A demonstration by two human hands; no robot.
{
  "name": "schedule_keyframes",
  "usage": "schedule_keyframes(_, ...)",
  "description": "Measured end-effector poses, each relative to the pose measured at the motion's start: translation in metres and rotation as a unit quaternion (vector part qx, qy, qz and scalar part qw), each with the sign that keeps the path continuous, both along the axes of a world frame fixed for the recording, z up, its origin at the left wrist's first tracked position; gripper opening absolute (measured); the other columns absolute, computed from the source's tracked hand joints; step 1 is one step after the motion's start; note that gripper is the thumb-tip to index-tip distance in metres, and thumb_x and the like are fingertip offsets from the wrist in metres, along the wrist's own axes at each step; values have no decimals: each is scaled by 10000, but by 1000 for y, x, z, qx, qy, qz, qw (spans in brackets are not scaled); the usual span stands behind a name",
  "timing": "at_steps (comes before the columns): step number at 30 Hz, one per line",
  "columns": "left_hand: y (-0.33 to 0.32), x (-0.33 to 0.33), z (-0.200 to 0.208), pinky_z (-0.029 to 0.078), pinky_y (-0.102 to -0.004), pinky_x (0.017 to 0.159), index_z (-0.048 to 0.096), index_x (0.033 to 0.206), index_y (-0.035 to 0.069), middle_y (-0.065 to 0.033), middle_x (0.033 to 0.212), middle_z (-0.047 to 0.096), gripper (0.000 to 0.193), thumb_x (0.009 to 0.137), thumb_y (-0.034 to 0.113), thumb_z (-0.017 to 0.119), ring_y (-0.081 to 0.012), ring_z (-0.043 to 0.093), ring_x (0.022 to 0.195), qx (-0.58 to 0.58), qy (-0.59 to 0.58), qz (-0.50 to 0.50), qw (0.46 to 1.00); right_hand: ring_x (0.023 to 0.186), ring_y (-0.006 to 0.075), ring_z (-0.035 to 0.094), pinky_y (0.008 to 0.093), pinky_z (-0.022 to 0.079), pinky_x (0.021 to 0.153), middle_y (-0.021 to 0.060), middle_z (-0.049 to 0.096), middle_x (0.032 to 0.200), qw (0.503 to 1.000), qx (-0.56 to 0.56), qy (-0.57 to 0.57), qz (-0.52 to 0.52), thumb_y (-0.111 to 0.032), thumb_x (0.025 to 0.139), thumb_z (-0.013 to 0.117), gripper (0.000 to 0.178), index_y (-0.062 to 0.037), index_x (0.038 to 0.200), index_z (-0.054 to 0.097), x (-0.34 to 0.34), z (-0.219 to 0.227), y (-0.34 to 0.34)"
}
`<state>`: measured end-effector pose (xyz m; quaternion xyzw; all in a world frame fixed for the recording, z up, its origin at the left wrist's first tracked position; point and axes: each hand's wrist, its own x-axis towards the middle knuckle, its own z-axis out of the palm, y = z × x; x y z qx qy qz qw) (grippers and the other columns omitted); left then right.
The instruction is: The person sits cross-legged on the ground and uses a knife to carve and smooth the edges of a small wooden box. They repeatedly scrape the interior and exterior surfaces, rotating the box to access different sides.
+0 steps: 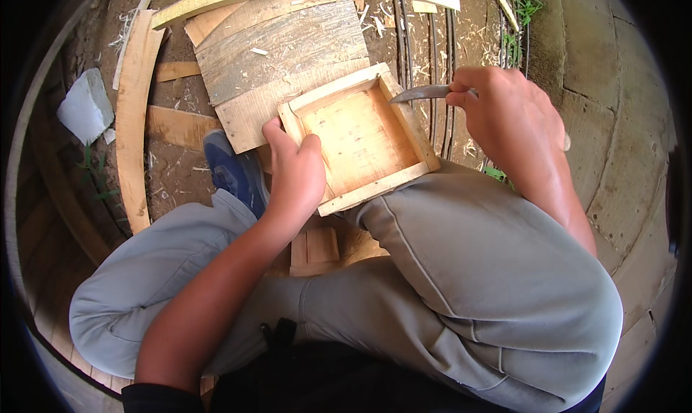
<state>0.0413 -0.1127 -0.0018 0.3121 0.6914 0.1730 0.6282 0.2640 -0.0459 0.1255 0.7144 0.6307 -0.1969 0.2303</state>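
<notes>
wooden tray (360, 135) rests on the knee, left hand (294, 175) gripping its edge; right hand (504, 107) fingers pinch a knife (422, 93), which could slip toward the thumb.

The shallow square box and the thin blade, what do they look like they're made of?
The square box looks like raw, unfinished wood: pale, visible grain, rough edges. The left hand grips it. The blade in the right hand looks like dull grey metal, probably steel, with a faint sheen.

A shallow, square, pale wooden box frame (358, 137), open side up, rests tilted on the right knee; a grey metal blade (422, 93) lies level, its tip touching the frame's far-right wall.
</notes>
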Motion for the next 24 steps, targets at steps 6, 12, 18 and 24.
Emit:
schedule_keyframes(6,-2,2,-4,398,-452,1083,309,1294,-72,-335,1288,512,405,960,68,490,-396,557,1220,5,4,18,1000,899,371,739,465,584,783,147,772,973,998,-7,4,-59,-123,960,598,206,-136,1028,791,-1,-6,-9)
schedule_keyframes(12,0,3,0,416,-462,1062,313,1282,-65,-336,1250,538,394,955,61,493,-409,587,1176,12,14,10,1000,890,355,741,471,582,771,146,771,963,1000,5,8,-22,-200,996,597,202,-125,1049,777,-1,-6,-9)
schedule_keyframes(18,-2,4,-3,415,-463,1065,308,1305,-66,-334,1289,533,407,965,58,492,-408,582,1201,13,13,15,1000,848,360,729,471,568,746,150,757,890,998,11,23,-61,-223,978,633,194,-116,1056,775,4,-9,-15)
schedule_keyframes(24,-5,2,-6,411,-459,1069,313,1310,-60,-323,1301,527,399,970,60,483,-394,570,1214,18,25,6,1000,859,384,709,475,552,772,180,741,897,996,-15,71,-57,-173,949,664,165,-88,1016,788,16,-9,-5)
